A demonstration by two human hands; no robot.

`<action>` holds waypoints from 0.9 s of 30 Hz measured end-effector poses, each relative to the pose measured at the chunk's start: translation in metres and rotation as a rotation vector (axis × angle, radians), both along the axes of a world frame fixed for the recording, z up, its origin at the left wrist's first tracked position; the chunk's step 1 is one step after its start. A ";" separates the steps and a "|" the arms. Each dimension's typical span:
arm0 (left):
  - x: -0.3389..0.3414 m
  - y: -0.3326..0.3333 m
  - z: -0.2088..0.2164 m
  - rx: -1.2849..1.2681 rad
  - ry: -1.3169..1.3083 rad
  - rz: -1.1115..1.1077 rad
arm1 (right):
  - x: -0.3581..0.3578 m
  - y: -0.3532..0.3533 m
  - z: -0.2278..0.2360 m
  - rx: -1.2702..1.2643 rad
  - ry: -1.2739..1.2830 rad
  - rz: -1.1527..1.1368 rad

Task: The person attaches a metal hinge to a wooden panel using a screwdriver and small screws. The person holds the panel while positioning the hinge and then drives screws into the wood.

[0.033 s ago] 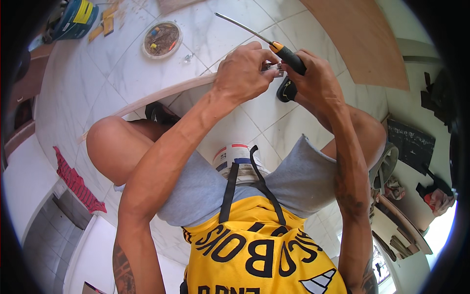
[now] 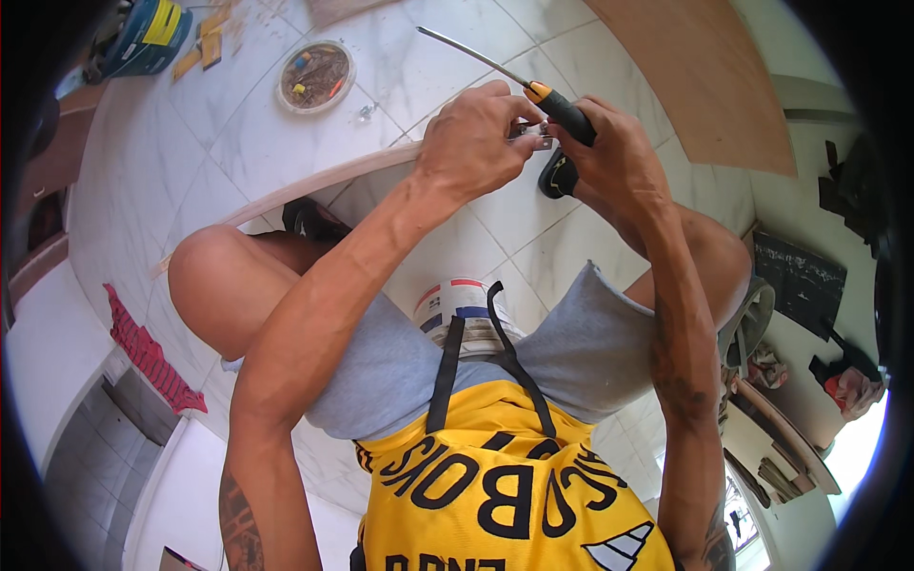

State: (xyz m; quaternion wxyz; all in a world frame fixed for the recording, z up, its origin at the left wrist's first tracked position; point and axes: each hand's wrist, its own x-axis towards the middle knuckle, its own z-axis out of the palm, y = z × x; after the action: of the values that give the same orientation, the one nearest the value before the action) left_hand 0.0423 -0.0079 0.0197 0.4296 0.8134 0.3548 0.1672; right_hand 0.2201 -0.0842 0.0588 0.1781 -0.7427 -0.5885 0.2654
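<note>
My right hand (image 2: pixel 619 157) is closed around a screwdriver (image 2: pixel 568 116) with a black and yellow handle. Its metal shaft points away to the upper left, into the air. Close beside it, my left hand (image 2: pixel 471 143) pinches a small silvery metal fitting (image 2: pixel 544 144) between thumb and fingers. The right fingertips meet the fitting too, and both hands hide most of it. A long pale wooden strip (image 2: pixel 328 178) runs from the lower left to beneath my left hand; I cannot tell whether the fitting is attached to it.
A round tub (image 2: pixel 352 90) of small hardware stands on the tiled floor (image 2: pixel 238 124) beyond my left hand. Farther left is a dark bucket (image 2: pixel 143 38). A wooden panel (image 2: pixel 705 86) lies at the far right. Between my legs stands a white bucket (image 2: pixel 447 303). A red cloth (image 2: pixel 148 352) lies left.
</note>
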 end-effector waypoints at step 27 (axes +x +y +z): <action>0.000 0.003 -0.008 -0.021 -0.071 0.001 | -0.004 -0.001 -0.003 0.019 0.020 -0.004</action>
State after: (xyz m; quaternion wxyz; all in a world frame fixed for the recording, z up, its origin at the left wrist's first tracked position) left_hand 0.0419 -0.0053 0.0115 0.4502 0.8022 0.3417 0.1925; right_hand 0.2156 -0.0849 0.0557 0.1917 -0.7394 -0.5876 0.2669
